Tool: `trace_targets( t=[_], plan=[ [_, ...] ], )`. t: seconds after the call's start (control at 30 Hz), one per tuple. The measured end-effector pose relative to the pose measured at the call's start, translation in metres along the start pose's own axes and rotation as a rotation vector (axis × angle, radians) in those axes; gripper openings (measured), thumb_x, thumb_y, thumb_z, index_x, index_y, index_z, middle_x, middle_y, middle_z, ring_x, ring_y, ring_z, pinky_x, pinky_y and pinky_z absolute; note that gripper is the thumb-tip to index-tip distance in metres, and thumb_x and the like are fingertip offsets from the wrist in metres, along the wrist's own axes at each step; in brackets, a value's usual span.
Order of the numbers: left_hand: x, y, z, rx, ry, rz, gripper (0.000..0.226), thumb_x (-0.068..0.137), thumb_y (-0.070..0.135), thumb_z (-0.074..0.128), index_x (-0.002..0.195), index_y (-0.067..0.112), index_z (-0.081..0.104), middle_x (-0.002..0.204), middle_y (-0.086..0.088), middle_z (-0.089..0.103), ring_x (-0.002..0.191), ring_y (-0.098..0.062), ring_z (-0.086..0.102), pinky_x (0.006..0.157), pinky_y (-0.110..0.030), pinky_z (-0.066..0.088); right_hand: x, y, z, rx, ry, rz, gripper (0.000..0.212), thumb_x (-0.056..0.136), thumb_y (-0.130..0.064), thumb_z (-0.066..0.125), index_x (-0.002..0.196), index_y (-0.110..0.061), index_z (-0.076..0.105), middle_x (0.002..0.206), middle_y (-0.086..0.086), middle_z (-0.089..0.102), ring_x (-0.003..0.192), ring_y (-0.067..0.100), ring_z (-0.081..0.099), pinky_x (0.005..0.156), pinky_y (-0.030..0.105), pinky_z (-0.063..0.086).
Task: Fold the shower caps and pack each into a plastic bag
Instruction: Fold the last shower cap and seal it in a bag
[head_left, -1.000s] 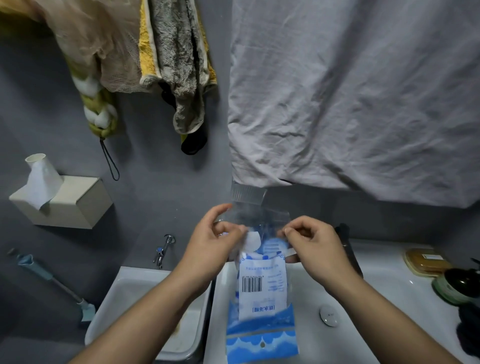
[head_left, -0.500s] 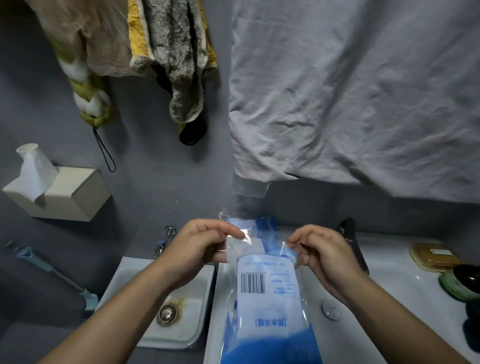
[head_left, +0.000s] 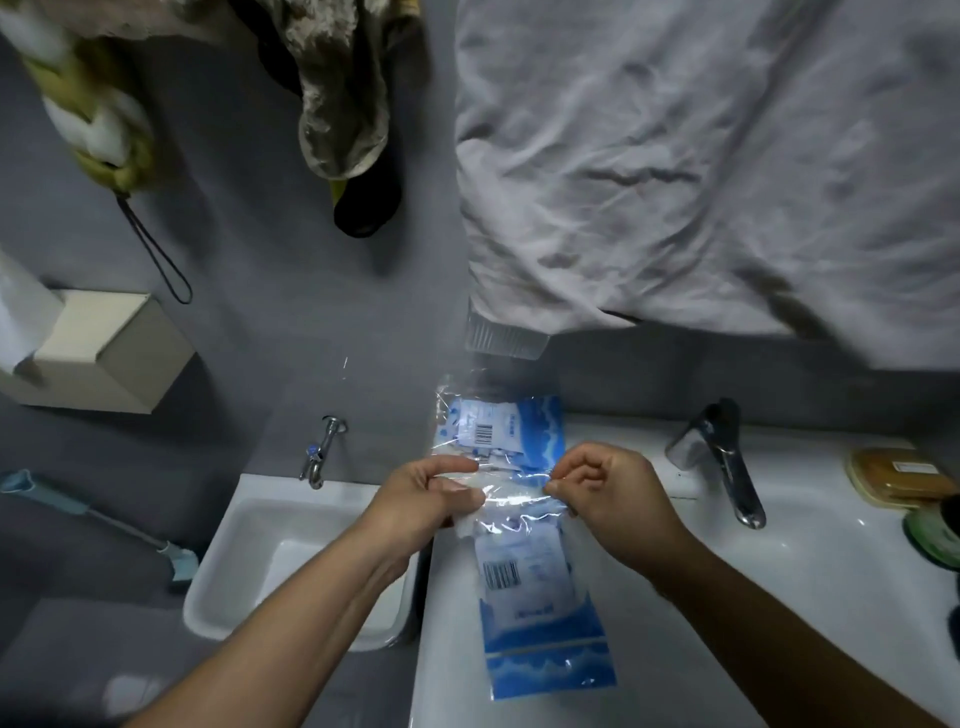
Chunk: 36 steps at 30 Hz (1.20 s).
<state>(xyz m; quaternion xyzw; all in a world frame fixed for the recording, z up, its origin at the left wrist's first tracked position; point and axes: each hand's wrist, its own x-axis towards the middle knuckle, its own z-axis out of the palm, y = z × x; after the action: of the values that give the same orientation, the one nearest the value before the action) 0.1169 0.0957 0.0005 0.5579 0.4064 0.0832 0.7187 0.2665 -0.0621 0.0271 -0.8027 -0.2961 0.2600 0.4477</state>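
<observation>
I hold a clear plastic bag (head_left: 540, 613) with a blue wave print and a barcode label over the sink rim. My left hand (head_left: 426, 499) pinches its top edge on the left. My right hand (head_left: 608, 488) pinches the same edge on the right. The bag's clear top flap is stretched between my fingers. A folded white shower cap (head_left: 467, 522) shows inside the bag near my left fingers. Behind my hands stands a second clear pack (head_left: 501, 431) holding several similar blue and white bags.
A white washbasin (head_left: 810, 582) with a chrome tap (head_left: 727, 462) lies to the right, a smaller white sink (head_left: 291, 561) with a wall tap (head_left: 319, 452) to the left. A tissue box (head_left: 104, 353) hangs left. Soap dish (head_left: 904, 475) and a green jar (head_left: 935, 530) sit at right.
The bag has dropped lower toward the basin. My hands moved down with it and now pull its top edge taut. The view tilted down.
</observation>
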Motion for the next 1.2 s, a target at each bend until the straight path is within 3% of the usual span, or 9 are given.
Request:
trace_targets(
  t=[0.17, 0.37, 0.47, 0.57, 0.73, 0.83, 0.97, 1.07, 1.2],
  plan=[
    [0.024, 0.003, -0.008, 0.319, -0.291, 0.035, 0.023, 0.073, 0.017, 0.079, 0.097, 0.018, 0.077, 0.067, 0.001, 0.057, 0.063, -0.010, 0.051, 0.063, -0.023, 0.038, 0.022, -0.009, 0.003, -0.281, -0.136, -0.147, 0.009, 0.079, -0.013, 0.074, 0.075, -0.021, 0.071, 0.060, -0.012, 0.063, 0.056, 0.001, 0.054, 0.061, 0.017, 0.046],
    [0.057, 0.006, 0.003, 0.214, -0.328, 0.084, 0.015, 0.090, 0.012, 0.070, 0.077, 0.015, 0.064, 0.058, 0.013, 0.062, 0.049, 0.002, 0.049, 0.049, -0.010, 0.037, 0.067, -0.028, 0.005, -0.463, -0.229, -0.281, 0.011, 0.082, -0.014, 0.068, 0.083, -0.025, 0.070, 0.061, -0.017, 0.061, 0.061, -0.002, 0.057, 0.069, 0.027, 0.049],
    [0.082, 0.004, 0.000, 0.091, -0.209, 0.037, 0.025, 0.092, 0.010, 0.066, 0.070, 0.020, 0.058, 0.056, 0.008, 0.064, 0.045, -0.005, 0.050, 0.045, -0.019, 0.036, 0.081, -0.021, 0.017, -0.573, -0.128, -0.339, 0.023, 0.084, -0.029, 0.058, 0.101, -0.024, 0.072, 0.104, -0.001, 0.072, 0.098, 0.013, 0.063, 0.089, 0.030, 0.048],
    [0.111, 0.003, -0.010, -0.128, 0.007, -0.114, 0.026, 0.094, 0.010, 0.063, 0.071, 0.019, 0.054, 0.061, -0.001, 0.063, 0.042, -0.009, 0.058, 0.044, -0.021, 0.049, 0.077, -0.005, 0.040, -0.824, 0.038, -0.506, 0.035, 0.075, -0.040, 0.056, 0.102, -0.024, 0.071, 0.134, 0.016, 0.058, 0.119, 0.036, 0.054, 0.093, 0.042, 0.047],
    [0.150, 0.002, -0.022, -0.270, 0.196, -0.324, 0.013, 0.098, 0.014, 0.058, 0.086, 0.011, 0.060, 0.090, -0.013, 0.068, 0.074, -0.029, 0.066, 0.062, -0.047, 0.060, 0.082, 0.025, 0.073, -0.812, -0.258, -0.264, 0.057, 0.090, -0.053, 0.045, 0.140, -0.026, 0.046, 0.159, 0.008, 0.028, 0.147, 0.033, 0.019, 0.115, 0.052, 0.029],
    [0.165, 0.005, -0.020, -0.294, 0.287, -0.333, 0.011, 0.094, 0.016, 0.064, 0.090, 0.006, 0.066, 0.091, -0.015, 0.070, 0.075, -0.032, 0.069, 0.050, -0.041, 0.060, 0.106, 0.041, 0.085, -0.742, -0.355, -0.124, 0.063, 0.096, -0.053, 0.040, 0.151, -0.027, 0.025, 0.164, 0.003, 0.008, 0.150, 0.034, 0.004, 0.120, 0.053, 0.018],
    [0.180, -0.001, -0.020, 0.214, 0.438, -0.126, 0.027, 0.080, 0.038, 0.071, 0.076, 0.012, 0.062, 0.084, -0.014, 0.067, 0.095, -0.038, 0.070, 0.081, -0.041, 0.059, 0.127, 0.059, 0.094, -0.724, -0.368, -0.050, 0.063, 0.098, -0.051, 0.038, 0.153, -0.026, 0.021, 0.165, 0.001, 0.001, 0.150, 0.035, 0.000, 0.119, 0.055, 0.016],
    [0.178, 0.002, -0.022, 0.558, 0.418, -0.066, 0.034, 0.082, 0.045, 0.067, 0.090, 0.013, 0.066, 0.097, -0.013, 0.071, 0.097, -0.034, 0.067, 0.084, -0.034, 0.052, 0.128, 0.064, 0.096, -0.732, -0.328, -0.067, 0.059, 0.098, -0.047, 0.039, 0.152, -0.025, 0.026, 0.165, 0.001, 0.003, 0.150, 0.035, 0.003, 0.119, 0.053, 0.018],
    [0.176, 0.003, -0.024, 0.609, 0.400, -0.038, 0.036, 0.081, 0.048, 0.066, 0.087, 0.014, 0.059, 0.095, -0.009, 0.067, 0.093, -0.032, 0.064, 0.080, -0.034, 0.049, 0.126, 0.065, 0.095, -0.758, -0.293, -0.108, 0.059, 0.098, -0.046, 0.041, 0.151, -0.026, 0.027, 0.165, 0.001, 0.005, 0.150, 0.034, 0.005, 0.119, 0.051, 0.019]
  ],
)
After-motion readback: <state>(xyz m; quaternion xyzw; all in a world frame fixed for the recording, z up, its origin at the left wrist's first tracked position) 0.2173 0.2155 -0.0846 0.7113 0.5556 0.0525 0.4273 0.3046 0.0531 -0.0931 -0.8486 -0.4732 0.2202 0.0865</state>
